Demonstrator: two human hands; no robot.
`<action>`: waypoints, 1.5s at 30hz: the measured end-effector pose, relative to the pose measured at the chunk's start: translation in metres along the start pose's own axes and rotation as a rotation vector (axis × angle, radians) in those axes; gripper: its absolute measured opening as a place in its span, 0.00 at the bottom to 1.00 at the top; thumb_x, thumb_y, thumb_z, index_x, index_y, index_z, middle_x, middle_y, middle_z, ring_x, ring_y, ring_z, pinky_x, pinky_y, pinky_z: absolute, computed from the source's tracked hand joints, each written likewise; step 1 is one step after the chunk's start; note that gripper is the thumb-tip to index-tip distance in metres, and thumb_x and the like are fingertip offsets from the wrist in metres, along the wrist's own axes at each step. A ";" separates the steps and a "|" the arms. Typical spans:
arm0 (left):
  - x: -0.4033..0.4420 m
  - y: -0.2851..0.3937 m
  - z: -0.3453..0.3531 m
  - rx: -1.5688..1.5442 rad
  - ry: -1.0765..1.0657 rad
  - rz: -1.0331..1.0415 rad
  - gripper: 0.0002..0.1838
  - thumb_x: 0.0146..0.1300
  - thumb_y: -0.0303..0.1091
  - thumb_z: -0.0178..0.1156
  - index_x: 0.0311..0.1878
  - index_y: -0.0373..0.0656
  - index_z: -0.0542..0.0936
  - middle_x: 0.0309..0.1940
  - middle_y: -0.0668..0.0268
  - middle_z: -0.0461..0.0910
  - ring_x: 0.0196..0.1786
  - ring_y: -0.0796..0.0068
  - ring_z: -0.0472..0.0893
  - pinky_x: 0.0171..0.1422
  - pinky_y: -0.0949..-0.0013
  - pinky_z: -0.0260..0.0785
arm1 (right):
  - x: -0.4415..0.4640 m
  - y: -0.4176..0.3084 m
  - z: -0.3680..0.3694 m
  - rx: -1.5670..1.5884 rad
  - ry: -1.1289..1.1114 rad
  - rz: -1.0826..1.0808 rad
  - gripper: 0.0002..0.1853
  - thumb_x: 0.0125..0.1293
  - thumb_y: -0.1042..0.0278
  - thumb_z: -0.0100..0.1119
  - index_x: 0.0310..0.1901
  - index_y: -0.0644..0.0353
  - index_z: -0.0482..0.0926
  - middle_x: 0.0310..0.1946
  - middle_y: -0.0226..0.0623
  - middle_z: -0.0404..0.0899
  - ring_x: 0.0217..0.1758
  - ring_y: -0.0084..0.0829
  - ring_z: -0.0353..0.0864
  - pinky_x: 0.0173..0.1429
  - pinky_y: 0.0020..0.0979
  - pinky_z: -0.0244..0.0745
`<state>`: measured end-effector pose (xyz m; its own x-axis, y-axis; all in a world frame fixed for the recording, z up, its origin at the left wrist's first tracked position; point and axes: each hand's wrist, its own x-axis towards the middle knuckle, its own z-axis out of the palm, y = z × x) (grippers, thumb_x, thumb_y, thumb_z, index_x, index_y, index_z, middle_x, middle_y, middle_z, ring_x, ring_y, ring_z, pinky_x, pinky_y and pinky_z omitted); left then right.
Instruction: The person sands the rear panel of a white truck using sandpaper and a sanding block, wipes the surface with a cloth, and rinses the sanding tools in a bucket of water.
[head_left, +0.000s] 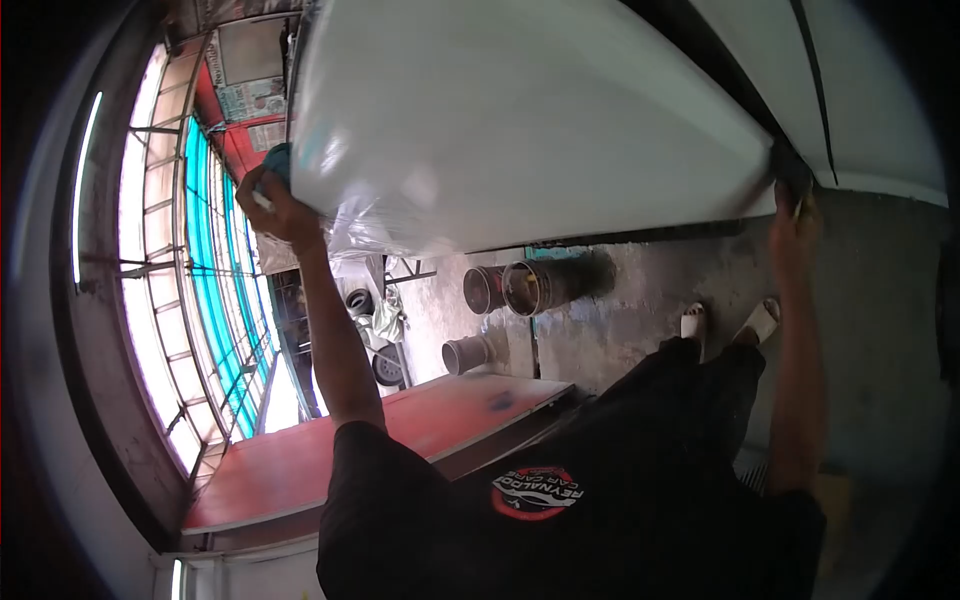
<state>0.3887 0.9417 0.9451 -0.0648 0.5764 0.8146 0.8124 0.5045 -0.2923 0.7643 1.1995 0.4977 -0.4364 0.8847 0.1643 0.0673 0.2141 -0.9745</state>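
A large white, glossy panel (pixel 520 130) spans the top of the view, with clear plastic film (pixel 350 225) wrinkled along its left end. My left hand (pixel 278 208) is at that left end, its fingers curled round a small blue-green item (pixel 279 160), perhaps a cloth. At the panel's right corner is my right hand (pixel 795 215), closed beside a dark gap, with fingers pressed together; what they hold is too dark and small to name. Both arms are stretched far apart.
Several buckets (pixel 525 289) stand on the wet concrete floor (pixel 640 290). To the lower left lies a red panel (pixel 400 425). Tyres (pixel 388 368) rest behind it. Another white surface (pixel 880 100) is at the upper right. Tall windows (pixel 205 270) line the left side.
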 end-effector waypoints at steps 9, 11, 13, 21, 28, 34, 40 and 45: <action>-0.001 0.013 0.002 -0.187 0.045 -0.165 0.09 0.64 0.25 0.58 0.46 0.35 0.80 0.40 0.59 0.79 0.43 0.65 0.77 0.52 0.62 0.69 | 0.002 -0.007 0.006 0.273 0.041 0.240 0.17 0.73 0.65 0.59 0.55 0.71 0.77 0.49 0.40 0.83 0.48 0.27 0.80 0.52 0.28 0.72; 0.000 0.016 -0.001 -0.170 0.026 -0.165 0.09 0.64 0.26 0.59 0.46 0.35 0.80 0.40 0.59 0.80 0.44 0.64 0.77 0.54 0.61 0.69 | 0.000 0.003 0.000 0.252 0.017 0.333 0.19 0.73 0.66 0.59 0.58 0.71 0.77 0.50 0.41 0.83 0.47 0.26 0.80 0.52 0.28 0.73; -0.001 0.013 0.000 -0.166 0.024 -0.186 0.09 0.64 0.26 0.59 0.46 0.34 0.80 0.42 0.57 0.81 0.46 0.63 0.78 0.58 0.61 0.70 | 0.010 -0.082 0.000 0.255 0.051 -0.087 0.20 0.73 0.69 0.55 0.63 0.70 0.74 0.54 0.44 0.82 0.49 0.25 0.78 0.51 0.28 0.73; -0.003 0.017 0.002 -0.177 0.032 -0.150 0.09 0.66 0.26 0.58 0.47 0.35 0.80 0.41 0.58 0.80 0.44 0.65 0.78 0.53 0.61 0.70 | -0.002 0.037 0.006 0.205 -0.006 0.275 0.20 0.73 0.72 0.53 0.65 0.68 0.73 0.60 0.46 0.78 0.62 0.36 0.78 0.62 0.32 0.72; -0.001 0.016 0.006 -0.146 0.032 -0.182 0.08 0.66 0.24 0.58 0.46 0.35 0.79 0.38 0.61 0.80 0.41 0.69 0.77 0.50 0.66 0.70 | 0.025 -0.083 0.020 0.395 0.086 -0.209 0.21 0.74 0.68 0.53 0.63 0.71 0.73 0.59 0.47 0.78 0.60 0.34 0.77 0.63 0.36 0.71; 0.001 0.024 -0.001 -0.106 0.012 -0.202 0.08 0.64 0.26 0.59 0.45 0.37 0.80 0.38 0.56 0.82 0.42 0.59 0.81 0.51 0.60 0.71 | 0.011 0.025 -0.004 0.019 0.020 0.161 0.21 0.74 0.68 0.53 0.62 0.74 0.73 0.55 0.54 0.79 0.56 0.44 0.81 0.59 0.39 0.73; 0.010 0.032 -0.005 -0.130 0.015 -0.204 0.07 0.64 0.26 0.59 0.45 0.38 0.80 0.36 0.57 0.82 0.40 0.62 0.81 0.49 0.62 0.72 | 0.016 -0.110 0.009 0.030 0.076 -0.228 0.23 0.73 0.68 0.53 0.66 0.72 0.70 0.63 0.55 0.74 0.67 0.45 0.75 0.67 0.39 0.69; 0.012 0.037 -0.008 -0.125 0.015 -0.221 0.07 0.63 0.24 0.59 0.44 0.38 0.80 0.36 0.57 0.82 0.39 0.63 0.81 0.49 0.63 0.72 | 0.005 -0.033 0.024 0.306 0.176 -0.022 0.20 0.76 0.72 0.47 0.64 0.75 0.70 0.62 0.50 0.75 0.65 0.40 0.75 0.68 0.34 0.66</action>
<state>0.4227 0.9625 0.9484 -0.2407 0.4508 0.8596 0.8451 0.5329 -0.0428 0.7384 1.1869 0.5271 -0.2717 0.9448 0.1833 -0.2239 0.1232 -0.9668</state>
